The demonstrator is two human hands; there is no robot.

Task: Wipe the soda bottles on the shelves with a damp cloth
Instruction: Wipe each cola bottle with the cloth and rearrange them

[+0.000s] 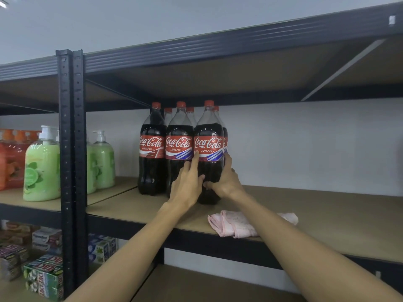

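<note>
Several cola bottles with red caps and red labels stand in a cluster on the brown shelf board (305, 205). The front right bottle (209, 136) is held by both hands at its lower half. My left hand (187, 182) wraps its left side, fingers reaching up to the label. My right hand (225, 182) grips its right side, thumb across the front. A folded pink cloth (237, 224) lies on the shelf near the front edge, under my right forearm, held by neither hand.
A dark metal upright (69, 149) divides the shelving. Left of it stand green soap pump bottles (41, 164) and orange ones (11, 158). Boxed goods (43, 280) sit on the lower left shelf. The upper shelf's underside (218, 75) hangs just above the bottle caps.
</note>
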